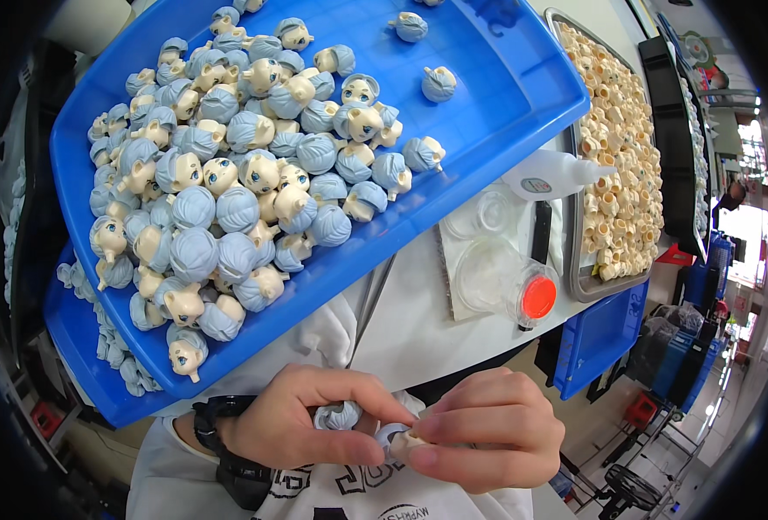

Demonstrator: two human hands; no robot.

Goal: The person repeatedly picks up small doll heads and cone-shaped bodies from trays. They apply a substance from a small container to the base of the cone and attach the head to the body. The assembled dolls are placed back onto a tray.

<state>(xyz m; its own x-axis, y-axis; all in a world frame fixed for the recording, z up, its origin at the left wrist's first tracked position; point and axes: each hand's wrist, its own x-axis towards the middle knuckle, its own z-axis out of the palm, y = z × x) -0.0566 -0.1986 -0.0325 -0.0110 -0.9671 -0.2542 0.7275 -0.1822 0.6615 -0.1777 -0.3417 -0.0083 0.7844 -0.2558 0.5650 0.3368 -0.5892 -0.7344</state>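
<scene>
Close to my body, my left hand and my right hand meet at the fingertips. Between them is a small doll head part, with pale blue hair on its left side. My right thumb and fingers pinch its cream-coloured piece; the far side is hidden by my fingers. A separate light blue hair piece is tucked in the curl of my left hand. Just beyond my hands, a large blue tray holds a heap of doll heads with pale blue hair and painted eyes.
Right of the tray stand a white squeeze bottle, a clear jar and a small container with a red lid. A metal tray is full of cream-coloured parts. Another blue tray with blue pieces lies beneath the large one.
</scene>
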